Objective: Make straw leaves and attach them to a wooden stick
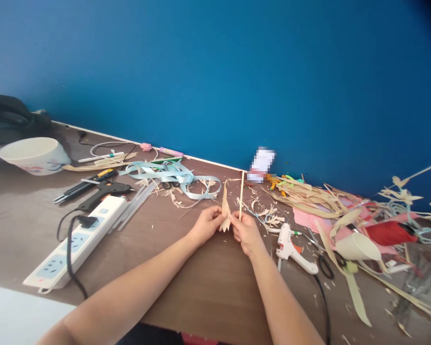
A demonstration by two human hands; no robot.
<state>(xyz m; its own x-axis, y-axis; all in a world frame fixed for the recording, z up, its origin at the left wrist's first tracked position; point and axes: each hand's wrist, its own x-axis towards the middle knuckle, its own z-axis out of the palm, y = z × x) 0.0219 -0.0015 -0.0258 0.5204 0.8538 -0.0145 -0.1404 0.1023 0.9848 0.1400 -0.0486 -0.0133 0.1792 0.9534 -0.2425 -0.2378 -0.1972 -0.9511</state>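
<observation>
A pale, dry husk piece [225,207] stands upright between my hands, its long tip pointing away and its lower end cut into jagged points. My left hand [207,224] is closed, pinching the husk's left side between thumb and finger. My right hand [247,233] is closed round the lower end of a thin pale stick [242,194], which rises nearly upright. The right thumb tip also meets the husk's right edge. Nearest to my right hand lies a white hot glue gun [290,249]. Husk scraps [271,215] are scattered beyond it.
On the left are a power strip [75,244], a black glue gun [102,192], a utility knife [84,186], clear glue sticks [138,203], blue ribbon [172,173] and a white bowl [36,155]. To the right lie scissors [323,263], a husk pile [312,196] and a paper cup [359,247].
</observation>
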